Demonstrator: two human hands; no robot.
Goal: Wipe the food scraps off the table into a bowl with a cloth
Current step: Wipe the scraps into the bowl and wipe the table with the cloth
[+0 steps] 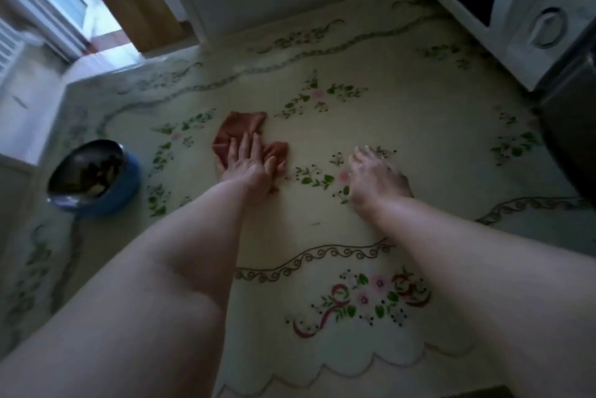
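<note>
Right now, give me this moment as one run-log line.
left hand: pressing flat on red cloth | right hand: on floral tablecloth, apart from cloth, grip unclear | blue bowl: left of cloth, scraps inside

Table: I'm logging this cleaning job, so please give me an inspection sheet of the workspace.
Surface: table covered by a flowered tablecloth.
Job's things: red-brown cloth crumpled mid-table; blue bowl near the left edge, dark scraps inside.
Clutter: one small dark fleck, too small to identify.
Hands: left hand flat on the cloth; right hand rests fingertips on the table, holding nothing seen.
Cables: nothing seen.
Surroundings: white microwave far right; window far left.
</note>
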